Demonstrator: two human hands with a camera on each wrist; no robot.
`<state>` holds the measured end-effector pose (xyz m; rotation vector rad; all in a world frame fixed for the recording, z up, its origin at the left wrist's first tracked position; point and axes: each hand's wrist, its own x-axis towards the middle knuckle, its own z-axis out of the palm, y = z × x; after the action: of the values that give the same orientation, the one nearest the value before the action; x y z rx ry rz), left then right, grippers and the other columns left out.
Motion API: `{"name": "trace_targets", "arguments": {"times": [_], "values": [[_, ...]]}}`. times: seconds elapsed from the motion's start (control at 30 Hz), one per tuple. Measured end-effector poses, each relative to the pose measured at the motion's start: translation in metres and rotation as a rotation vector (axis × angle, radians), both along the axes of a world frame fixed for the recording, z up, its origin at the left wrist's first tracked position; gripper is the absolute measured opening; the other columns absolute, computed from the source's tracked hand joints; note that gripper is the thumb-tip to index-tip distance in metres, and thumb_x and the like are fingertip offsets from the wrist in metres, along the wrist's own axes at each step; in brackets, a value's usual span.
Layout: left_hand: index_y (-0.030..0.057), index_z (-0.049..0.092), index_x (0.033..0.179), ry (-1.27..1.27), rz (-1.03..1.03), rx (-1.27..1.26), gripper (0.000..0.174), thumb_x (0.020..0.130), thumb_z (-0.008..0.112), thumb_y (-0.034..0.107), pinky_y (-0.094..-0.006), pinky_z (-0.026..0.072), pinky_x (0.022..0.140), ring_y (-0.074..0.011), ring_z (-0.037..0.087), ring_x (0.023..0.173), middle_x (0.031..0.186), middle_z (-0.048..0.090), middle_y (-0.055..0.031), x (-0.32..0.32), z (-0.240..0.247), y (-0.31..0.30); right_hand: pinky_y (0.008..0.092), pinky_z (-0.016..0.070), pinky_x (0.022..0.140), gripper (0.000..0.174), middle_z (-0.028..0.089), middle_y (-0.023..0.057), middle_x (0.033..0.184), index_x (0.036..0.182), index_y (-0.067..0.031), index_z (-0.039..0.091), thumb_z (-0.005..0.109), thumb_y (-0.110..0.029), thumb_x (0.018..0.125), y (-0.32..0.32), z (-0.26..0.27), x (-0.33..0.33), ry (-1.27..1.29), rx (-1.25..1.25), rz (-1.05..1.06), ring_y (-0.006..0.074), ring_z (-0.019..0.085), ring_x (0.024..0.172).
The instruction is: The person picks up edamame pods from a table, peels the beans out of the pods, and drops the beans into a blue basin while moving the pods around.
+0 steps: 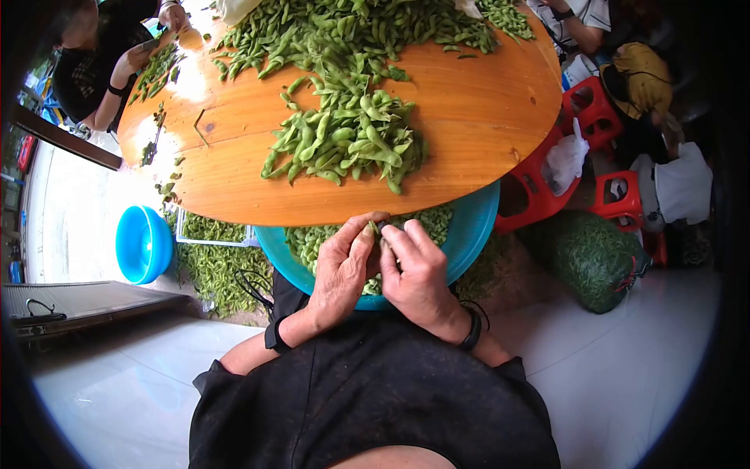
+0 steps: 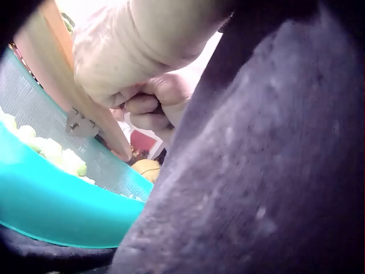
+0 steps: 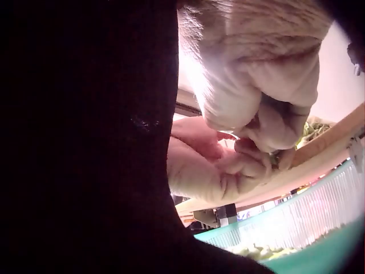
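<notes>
Both hands meet at the table's near edge, above a teal basket [image 1: 478,234] of shelled green beans [image 1: 306,244]. My left hand [image 1: 344,266] pinches a green pod [image 1: 373,229] between thumb and fingers. Against the same pod, my right hand [image 1: 416,273] has thumb and forefinger pinched, the other fingers curled. The left wrist view has the left hand [image 2: 142,51] over the basket [image 2: 68,200]; the pod is hidden there. In the right wrist view the right hand [image 3: 268,74] touches the left fingers. A heap of pods [image 1: 344,141] lies on the wooden table [image 1: 484,117].
A blue basin [image 1: 144,244] stands at the left beside pods on the floor [image 1: 223,273]. Red stools [image 1: 531,184] and a full green net bag [image 1: 598,258] are at the right. Other people sit around the table's far side.
</notes>
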<state>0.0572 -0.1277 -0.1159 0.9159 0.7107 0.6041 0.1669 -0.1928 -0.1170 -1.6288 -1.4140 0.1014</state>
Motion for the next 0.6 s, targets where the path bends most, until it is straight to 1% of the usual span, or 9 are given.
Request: {"name": "trace_targets", "arguments": {"times": [0.03,0.1,0.13,0.23,0.27,0.3,0.37,0.57,0.6], "values": [[0.0008,0.057,0.124,-0.001,0.000,0.000,0.028,0.104,0.045,0.017,-0.0182,0.0338,0.053,-0.0014,0.037,0.060,0.070,0.045,0.0071,0.000,0.000,0.000,0.0374,0.0482,0.059,0.024,0.054,0.0158,0.084,0.102,0.0054,0.062,0.065,0.007,0.079,0.000,0.003,0.003,-0.001,0.000,0.000,0.0318,0.059,0.068],[0.0005,0.054,0.128,0.049,-0.013,0.117,0.030,0.105,0.045,0.018,-0.0185,0.0383,0.054,-0.0011,0.041,0.061,0.075,0.049,0.0058,-0.002,0.000,0.001,0.0337,0.0474,0.058,0.018,0.059,0.0142,0.079,0.098,0.0049,0.064,0.066,0.004,0.080,-0.004,0.014,0.011,0.235,-0.092,0.035,0.0274,0.060,0.064],[0.0004,0.052,0.128,0.068,-0.004,0.154,0.027,0.104,0.046,0.012,-0.0194,0.0418,0.055,-0.0026,0.046,0.062,0.080,0.056,0.0016,-0.003,0.000,0.004,0.0290,0.0463,0.058,0.016,0.061,0.0122,0.078,0.097,0.0053,0.064,0.067,0.001,0.083,-0.004,0.017,0.013,0.296,-0.073,0.062,0.0201,0.060,0.062],[0.0000,0.050,0.121,0.062,0.008,0.291,0.020,0.103,0.047,0.009,-0.0204,0.0431,0.054,-0.0051,0.050,0.061,0.085,0.061,-0.0034,-0.005,0.004,0.004,0.0314,0.0494,0.058,0.019,0.062,0.0125,0.080,0.101,0.0036,0.065,0.068,-0.002,0.083,-0.007,0.025,0.022,0.283,-0.080,0.028,0.0245,0.064,0.067],[0.0010,0.049,0.113,0.051,-0.036,0.248,0.012,0.101,0.048,0.006,-0.0212,0.0438,0.054,-0.0071,0.052,0.061,0.085,0.063,-0.0055,-0.008,0.002,0.005,0.0307,0.0496,0.060,0.021,0.063,0.0120,0.081,0.103,0.0033,0.065,0.071,-0.006,0.084,-0.006,0.025,0.023,0.317,-0.066,-0.010,0.0211,0.064,0.067],[0.0010,0.049,0.113,0.050,-0.039,0.246,0.012,0.101,0.048,0.006,-0.0212,0.0438,0.054,-0.0071,0.052,0.061,0.085,0.063,-0.0055,-0.010,0.002,0.007,0.0307,0.0496,0.060,0.021,0.063,0.0120,0.081,0.103,0.0033,0.065,0.071,-0.006,0.084,-0.005,0.026,0.025,0.317,-0.067,-0.013,0.0211,0.064,0.067],[0.0014,0.049,0.108,0.105,-0.214,0.269,0.008,0.101,0.050,0.005,-0.0215,0.0440,0.054,-0.0067,0.053,0.062,0.084,0.063,-0.0045,-0.014,0.003,0.007,0.0302,0.0500,0.062,0.022,0.065,0.0121,0.082,0.103,0.0033,0.065,0.072,-0.008,0.085,-0.001,0.027,0.028,0.459,-0.126,0.049,0.0178,0.064,0.070],[0.0016,0.052,0.099,0.022,-0.203,0.189,0.009,0.097,0.058,0.007,-0.0210,0.0431,0.054,-0.0063,0.053,0.060,0.081,0.063,-0.0029,-0.016,0.000,0.008,0.0279,0.0507,0.065,0.022,0.067,0.0109,0.086,0.105,0.0041,0.065,0.070,-0.002,0.084,-0.003,0.017,0.032,0.713,-0.274,0.126,0.0138,0.064,0.075],[0.0019,0.052,0.096,-0.001,-0.216,0.149,0.011,0.096,0.060,0.008,-0.0206,0.0424,0.053,-0.0062,0.053,0.060,0.080,0.063,-0.0028,-0.016,-0.001,0.009,0.0242,0.0455,0.057,0.020,0.063,0.0053,0.082,0.106,0.0036,0.065,0.069,-0.002,0.087,-0.004,0.015,0.032,0.711,-0.248,0.164,0.0085,0.057,0.067]]}}
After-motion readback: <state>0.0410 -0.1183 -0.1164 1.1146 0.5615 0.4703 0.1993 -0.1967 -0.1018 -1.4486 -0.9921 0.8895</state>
